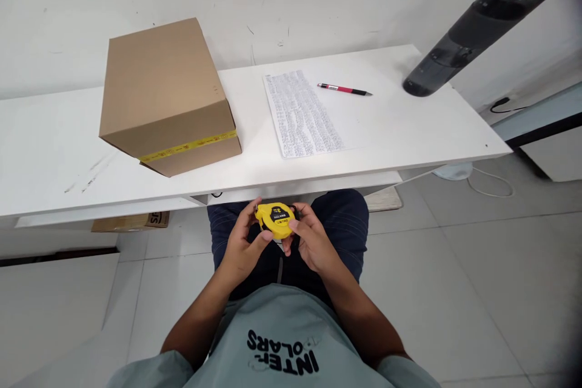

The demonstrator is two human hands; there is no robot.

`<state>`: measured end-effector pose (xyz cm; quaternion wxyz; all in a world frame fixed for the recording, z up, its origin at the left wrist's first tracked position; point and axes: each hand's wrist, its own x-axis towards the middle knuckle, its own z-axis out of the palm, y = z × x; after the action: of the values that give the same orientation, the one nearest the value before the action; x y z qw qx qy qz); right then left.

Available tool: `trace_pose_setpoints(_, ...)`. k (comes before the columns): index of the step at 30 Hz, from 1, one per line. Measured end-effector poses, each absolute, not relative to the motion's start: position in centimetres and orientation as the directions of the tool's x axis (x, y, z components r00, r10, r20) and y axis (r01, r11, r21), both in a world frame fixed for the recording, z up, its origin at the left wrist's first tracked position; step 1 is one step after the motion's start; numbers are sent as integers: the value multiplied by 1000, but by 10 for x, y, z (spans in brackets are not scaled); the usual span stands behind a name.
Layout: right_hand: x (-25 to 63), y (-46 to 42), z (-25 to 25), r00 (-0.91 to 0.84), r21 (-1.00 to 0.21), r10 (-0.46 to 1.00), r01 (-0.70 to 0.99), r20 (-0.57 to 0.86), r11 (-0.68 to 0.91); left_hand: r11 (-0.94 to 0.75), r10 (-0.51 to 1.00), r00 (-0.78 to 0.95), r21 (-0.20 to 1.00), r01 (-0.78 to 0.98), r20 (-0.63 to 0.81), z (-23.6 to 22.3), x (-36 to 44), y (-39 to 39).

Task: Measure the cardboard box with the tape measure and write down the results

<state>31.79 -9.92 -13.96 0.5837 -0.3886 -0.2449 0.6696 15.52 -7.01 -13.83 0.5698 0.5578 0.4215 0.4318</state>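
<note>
A yellow tape measure (276, 220) with a black label is held over my lap, just in front of the desk's near edge. My left hand (245, 244) grips its left side, the thumb along the lower edge. On the right side my right hand (313, 239) holds it too, thumb pressed on the casing; some of its fingers are hidden behind. A dark strap seems to hang by the right hand. No drawn-out blade can be made out.
On the white desk (386, 127) stand a cardboard box (163, 85) with yellow tape, a sheet of handwriting (302, 115) and a red-black pen (344, 90). A dark cylindrical post (473, 30) slants over the right end. Below lies another carton (131, 222).
</note>
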Motion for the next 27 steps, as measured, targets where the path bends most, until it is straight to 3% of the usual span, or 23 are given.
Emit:
trace_pose_setpoints(5, 325, -104, -142, -50, -886, 997, -458, -57, -73, 265, 958, 203, 897, -353, -203, -139, 160, -64)
trace_pose_setpoints(8, 332, -102, -142, 16, -985, 987, -74, 157, 158, 387, 914, 283, 835, -391, -291, -136, 160, -63)
trace_pose_setpoints(10, 335, -100, -144, 76, -933, 949, 223, 306, 283, 436, 887, 332, 817, -378, -320, -135, 161, -65)
trace_pose_setpoints(12, 336, -98, -145, 73, -863, 911, 361, 405, 355, 489, 855, 381, 790, -369, -351, -135, 161, -68)
trace_pose_setpoints(15, 334, -99, -146, 49, -844, 894, 355, 446, 402, 555, 809, 445, 750, -360, -385, -135, 163, -72)
trace_pose_setpoints(19, 332, -102, -147, 52, -890, 917, 267, 395, 368, 618, 757, 507, 702, -353, -412, -132, 166, -74)
trace_pose_setpoints(27, 330, -98, -146, 125, -975, 972, -75, 200, 211, 708, 694, 542, 586, -394, -474, -120, 176, -75)
